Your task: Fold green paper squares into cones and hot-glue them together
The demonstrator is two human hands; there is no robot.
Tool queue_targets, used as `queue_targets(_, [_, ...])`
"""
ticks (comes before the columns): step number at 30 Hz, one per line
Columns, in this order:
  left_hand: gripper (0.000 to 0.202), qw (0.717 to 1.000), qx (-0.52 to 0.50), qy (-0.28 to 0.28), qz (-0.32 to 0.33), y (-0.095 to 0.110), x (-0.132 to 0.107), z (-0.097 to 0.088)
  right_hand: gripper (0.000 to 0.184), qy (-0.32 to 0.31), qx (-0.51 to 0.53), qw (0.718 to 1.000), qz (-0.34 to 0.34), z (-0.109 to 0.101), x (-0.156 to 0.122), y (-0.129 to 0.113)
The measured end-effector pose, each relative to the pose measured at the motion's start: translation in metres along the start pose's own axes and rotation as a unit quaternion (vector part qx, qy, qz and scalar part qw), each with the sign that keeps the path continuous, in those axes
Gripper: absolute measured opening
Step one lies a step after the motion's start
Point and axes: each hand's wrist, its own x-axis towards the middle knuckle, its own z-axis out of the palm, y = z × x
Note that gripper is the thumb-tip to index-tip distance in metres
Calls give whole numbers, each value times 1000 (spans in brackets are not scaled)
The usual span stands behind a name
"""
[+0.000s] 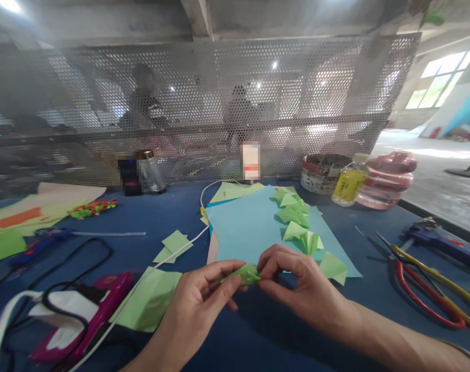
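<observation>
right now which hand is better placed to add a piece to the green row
Probably the right hand: it is closer to the green row than the left hand, though both have fingers on the small folded paper.

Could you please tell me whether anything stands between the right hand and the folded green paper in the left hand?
Nothing visible does: the right hand has its fingertips at the right end of the green paper, while the left hand holds the other end.
</observation>
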Motion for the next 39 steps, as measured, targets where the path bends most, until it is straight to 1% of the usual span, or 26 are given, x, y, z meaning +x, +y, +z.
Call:
queue_targets(2, [34,1000,-11,-2,-10,1,1,-1,16,-1,5,1000,14,0,1,-1])
queue_targets(6, [34,999,-42,-6,-30,-1,2,-2,19,-6,43,996,75,1,3,0])
queue_targets(8, [33,998,-58,-10,-38,-3,2,-1,25,-10,94,989,115,2,3,1])
queue_targets(11, [32,995,-82,-25,-44,-6,3,-1,35,-20,180,969,166,3,3,1])
queue_targets(13, [31,994,-91,-32,-46,-8,3,-1,39,-26,211,960,180,4,3,1])
queue_targets(15, [31,994,-96,-38,-46,-8,4,-2,40,-31,220,957,187,4,3,1])
queue_targets(19, [29,993,-95,-47,-48,-8,4,-2,41,-34,216,957,191,6,3,4])
queue_targets(23, [31,994,-90,-37,-49,-8,5,-1,43,-41,195,959,202,6,3,8])
queue_targets(26, [34,994,-86,-38,-55,-8,5,-1,46,-42,190,958,213,5,4,7])
queue_targets(29, [35,994,-83,-34,-54,-8,5,-1,46,-34,172,962,210,4,3,5])
queue_targets(34, [36,996,-69,-19,-48,-6,5,-1,40,-20,143,970,193,5,1,3])
queue_targets(39, [40,998,-44,-3,-43,-6,4,1,28,-10,72,983,167,5,-1,2])
